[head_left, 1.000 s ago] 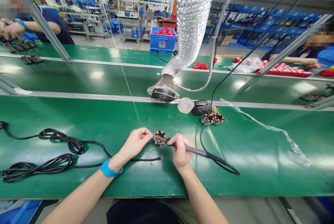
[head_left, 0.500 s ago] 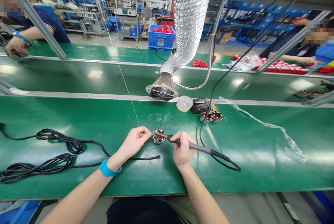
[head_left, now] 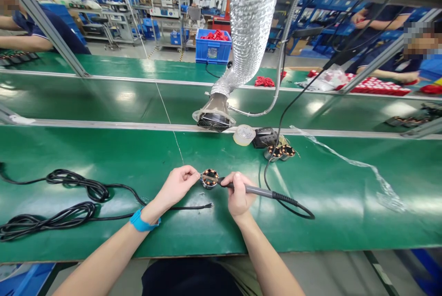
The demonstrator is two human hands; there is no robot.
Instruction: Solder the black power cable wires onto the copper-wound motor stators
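A ring-shaped motor stator (head_left: 209, 179) with copper windings sits on the green bench in front of me. My right hand (head_left: 239, 194) grips a soldering iron (head_left: 258, 191) like a pen, its tip reaching leftward over the stator's windings. My left hand (head_left: 180, 184), with a blue band on its wrist, is closed in a pinch at the stator's left edge. A thin solder wire (head_left: 168, 116) hangs from above and runs down to this hand; its end is hidden at the fingertips.
Coiled black cables (head_left: 74, 215) lie at left, one stripped end near my left wrist. A fume extraction hood (head_left: 214, 116) hangs beyond the stator. Tape (head_left: 244, 135), two more stators (head_left: 279, 152) and the iron's cord are right of it. Co-workers sit across the bench.
The soldering iron and my right hand have shifted slightly left, the tip further across the stator. My left hand stays nearly still. A co-worker's hand at far left has moved out of view.
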